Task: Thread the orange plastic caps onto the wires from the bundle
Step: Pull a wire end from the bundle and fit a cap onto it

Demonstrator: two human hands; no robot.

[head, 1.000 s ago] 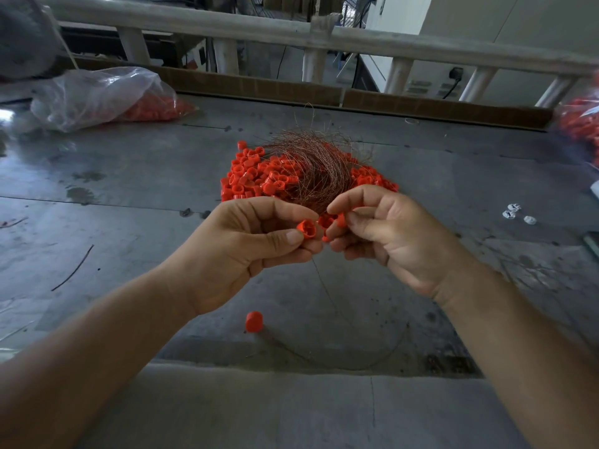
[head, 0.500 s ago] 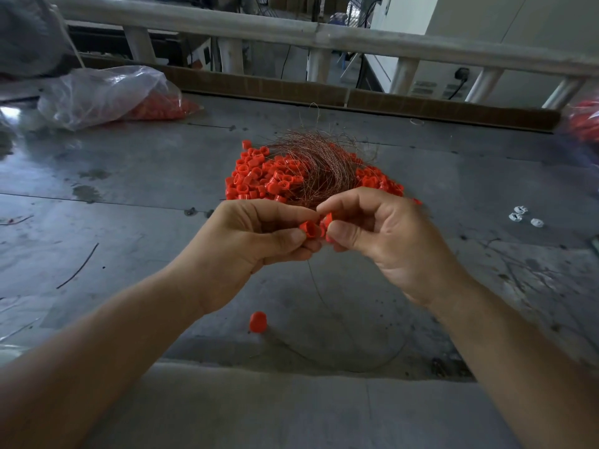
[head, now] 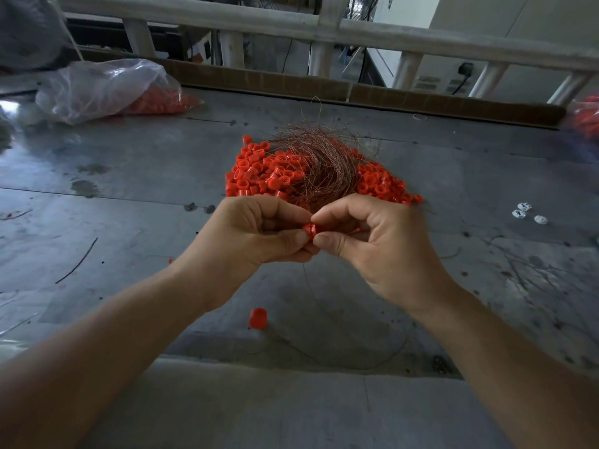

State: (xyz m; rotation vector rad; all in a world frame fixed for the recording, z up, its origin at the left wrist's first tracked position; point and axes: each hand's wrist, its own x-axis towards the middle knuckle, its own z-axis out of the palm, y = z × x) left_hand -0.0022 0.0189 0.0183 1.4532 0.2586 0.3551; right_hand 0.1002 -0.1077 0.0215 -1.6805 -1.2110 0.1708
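Observation:
A heap of orange plastic caps (head: 256,173) lies on the grey metal table (head: 129,222), with a bundle of thin copper wires (head: 327,163) on top of it. Above the table, just in front of the heap, my left hand (head: 252,241) and my right hand (head: 376,247) meet fingertip to fingertip. Between them sits one orange cap (head: 310,229), pinched by my left thumb and forefinger; my right thumb and forefinger pinch at it too. A thin wire (head: 308,286) hangs down from the hands to a single orange cap (head: 258,317) lying on the table.
A clear plastic bag (head: 103,89) with more orange caps lies at the back left. Another bag of orange parts (head: 586,121) is at the right edge. Small white clips (head: 526,213) lie to the right. A loose wire piece (head: 77,260) lies at the left. A rail runs along the back.
My hands have closed together, so the right fingertips now touch the cap held by the left. The second cap seen in my right fingers earlier is mostly hidden.

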